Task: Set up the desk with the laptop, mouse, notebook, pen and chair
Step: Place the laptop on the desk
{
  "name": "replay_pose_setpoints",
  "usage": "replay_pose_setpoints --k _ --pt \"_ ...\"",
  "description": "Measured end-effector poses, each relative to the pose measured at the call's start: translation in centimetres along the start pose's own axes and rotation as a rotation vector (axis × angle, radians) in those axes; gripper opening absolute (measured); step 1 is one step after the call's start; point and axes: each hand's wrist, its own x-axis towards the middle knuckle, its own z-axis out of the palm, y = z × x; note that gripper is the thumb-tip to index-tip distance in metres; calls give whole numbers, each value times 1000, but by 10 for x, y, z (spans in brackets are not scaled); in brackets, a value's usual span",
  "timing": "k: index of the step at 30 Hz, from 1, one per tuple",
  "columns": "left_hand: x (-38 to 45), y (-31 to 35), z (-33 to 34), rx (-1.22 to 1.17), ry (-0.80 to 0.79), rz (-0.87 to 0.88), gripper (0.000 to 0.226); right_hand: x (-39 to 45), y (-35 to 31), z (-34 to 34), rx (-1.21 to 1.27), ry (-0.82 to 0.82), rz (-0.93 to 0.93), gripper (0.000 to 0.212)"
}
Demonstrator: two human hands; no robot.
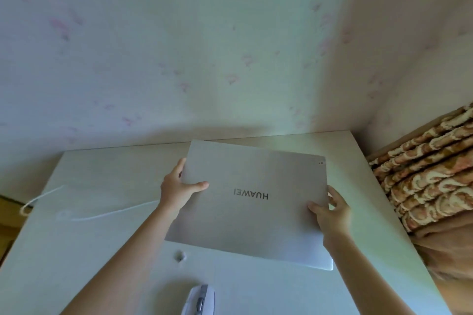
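A closed silver laptop [245, 220] with a HUAWEI logo lies across the right half of the white desk [89, 250]. My left hand [178, 188] grips its left edge, thumb on the lid. My right hand [331, 208] grips its right edge, fingers curled behind. Whether the laptop rests flat on the desk or is held slightly above it, I cannot tell. A white mouse [199, 300] sits at the desk's near edge, between my forearms. No notebook, pen or chair shows in the view.
A thin white cable [102, 215] runs across the desk's left part and loops off its left edge. A small dent or mark [180, 255] sits near the laptop's front left corner. A patterned blanket [430, 174] lies to the desk's right. Walls close off the back.
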Motion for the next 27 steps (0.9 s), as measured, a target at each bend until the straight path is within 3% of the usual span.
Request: replay_pose_setpoints --k 3,9,17,27 --pt "-16 -18 -47 -24 47 -14 116 -31 -1 26 -39 -49 -23 58" --pt "-53 -74 -145 -56 133 -43 102 -109 9 85 -103 -155 -62 58" --pt "-91 -173 -276 -3 127 -172 104 -230 60 161 -232 -237 -21 46" --pt "-120 -261 -337 34 60 -267 95 -304 141 206 -432 -171 61 44"
